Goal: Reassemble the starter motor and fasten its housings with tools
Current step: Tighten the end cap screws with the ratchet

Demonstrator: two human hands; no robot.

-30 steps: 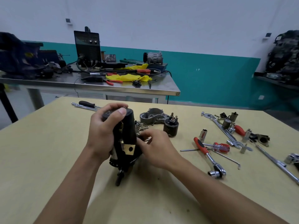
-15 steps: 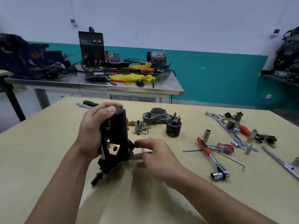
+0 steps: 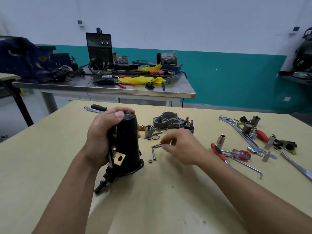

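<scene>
On the table, left hand grips motor body; right hand pinches a bolt beside it.

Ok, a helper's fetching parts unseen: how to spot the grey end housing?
On the yellow table, look beyond the right hand. The grey end housing lies between a small silver cylinder and a black solenoid; only it is a pale hollow casting.

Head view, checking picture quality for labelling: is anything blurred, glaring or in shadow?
Head view: the right hand is slightly smeared by motion; the motor body in the left hand is sharp; the metal bench glints along its front edge; lighting is soft, shadows faint.
</scene>
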